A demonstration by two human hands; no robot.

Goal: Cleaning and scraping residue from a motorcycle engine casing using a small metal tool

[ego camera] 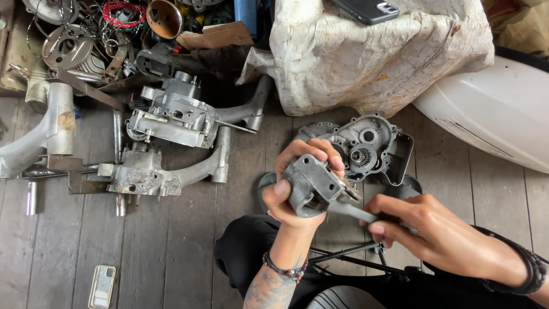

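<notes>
The left hand (297, 183) is clamped around a small grey cast-metal housing (311, 186), held at frame centre above the lap; the right hand (423, 226), at 4 o'clock from it, pinches the grey handle of a tool (354, 212) whose tip meets the housing. At 1 o'clock, on the wooden floor (171, 246), lies an open engine case half (366, 146) with a gear. At 10 o'clock lie further engine casings (171, 117); at 7 o'clock, a phone (102, 286).
</notes>
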